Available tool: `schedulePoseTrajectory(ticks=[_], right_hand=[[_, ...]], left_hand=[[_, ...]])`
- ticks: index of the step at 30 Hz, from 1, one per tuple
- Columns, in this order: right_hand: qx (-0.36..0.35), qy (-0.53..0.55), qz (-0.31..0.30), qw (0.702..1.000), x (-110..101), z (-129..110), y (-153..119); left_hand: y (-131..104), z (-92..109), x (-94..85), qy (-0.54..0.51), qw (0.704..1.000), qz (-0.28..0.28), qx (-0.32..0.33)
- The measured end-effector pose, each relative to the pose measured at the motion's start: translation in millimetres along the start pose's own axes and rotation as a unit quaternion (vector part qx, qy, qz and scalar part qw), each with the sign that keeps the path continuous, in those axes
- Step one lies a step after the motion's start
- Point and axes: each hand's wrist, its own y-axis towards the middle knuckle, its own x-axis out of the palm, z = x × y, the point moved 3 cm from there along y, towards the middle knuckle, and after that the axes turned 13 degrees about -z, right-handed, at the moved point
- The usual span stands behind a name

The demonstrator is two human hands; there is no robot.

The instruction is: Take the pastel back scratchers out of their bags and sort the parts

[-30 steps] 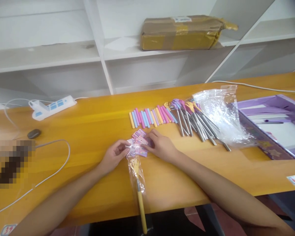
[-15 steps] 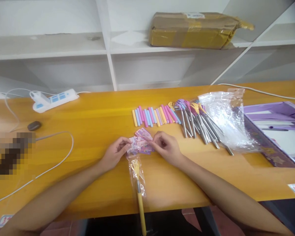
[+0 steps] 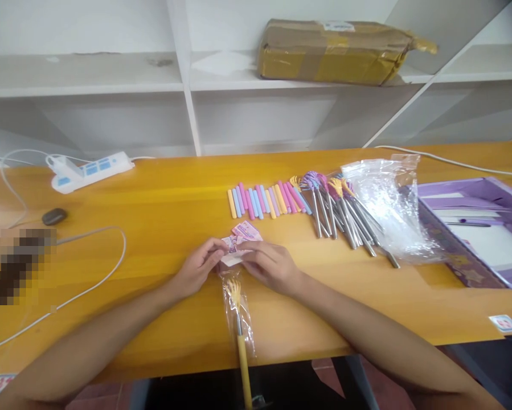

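A yellow backscratcher (image 3: pixel 244 364) lies with its hand-shaped head inside a clear plastic bag (image 3: pixel 248 327), its handle reaching past the table's front edge. My left hand (image 3: pixel 201 266) is closed in a pinch at the bag's upper end. My right hand (image 3: pixel 275 267) grips a small card (image 3: pixel 230 259), pale side showing, right at the bag's mouth. Whether the card is inside the bag, I cannot tell. Just beyond my fingers lie several pink-and-purple printed cards (image 3: pixel 247 230), partly covered by my hands.
Coloured handle tubes (image 3: pixel 256 202) lie in a row behind the cards. Right of them are metal-rod backscratchers (image 3: pixel 345 210), clear bags (image 3: pixel 388 199) and a purple box (image 3: pixel 465 265). A power strip (image 3: pixel 93 171) and cable (image 3: pixel 125 245) are on the left.
My right hand has moved left and turned over toward my left hand. A card with its pale side showing is now between my hands. The left hand stays pinched at the bag.
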Motion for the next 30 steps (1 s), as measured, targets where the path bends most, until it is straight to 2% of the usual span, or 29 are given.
schedulePoseTrajectory(ticks=[3, 6, 9, 12, 14, 21, 30], right_hand=[[0.084, 0.107, 0.012, 0.991, 3.4, 7.9, 1.4], [0.177, 0.158, 0.032, 0.971, 5.4, 13.5, -1.3], [0.216, 0.189, 0.054, 0.956, 4.1, 14.4, -3.1], [0.231, 0.225, 0.059, 0.945, 2.4, 13.9, -3.2], [0.235, 0.251, 0.064, 0.937, 2.0, 13.9, -3.4], [0.213, 0.266, 0.059, 0.938, 2.6, 13.4, -4.3], [0.194, 0.234, 0.103, 0.947, -5.9, 13.4, -1.8]], left_hand=[[-3.3, -0.5, 4.0, -0.004, 1.000, -0.012, 0.023], [-6.2, -1.0, 8.1, 0.006, 0.995, -0.022, 0.092], [-7.4, 4.7, 11.0, 0.076, 0.984, -0.058, 0.148], [-7.1, 13.7, 11.4, 0.163, 0.972, -0.086, 0.142], [-7.0, 17.7, 10.7, 0.181, 0.971, -0.092, 0.126], [-6.9, 17.3, 8.7, 0.189, 0.973, -0.090, 0.100], [-6.2, 21.7, 10.8, 0.138, 0.979, -0.114, 0.095]])
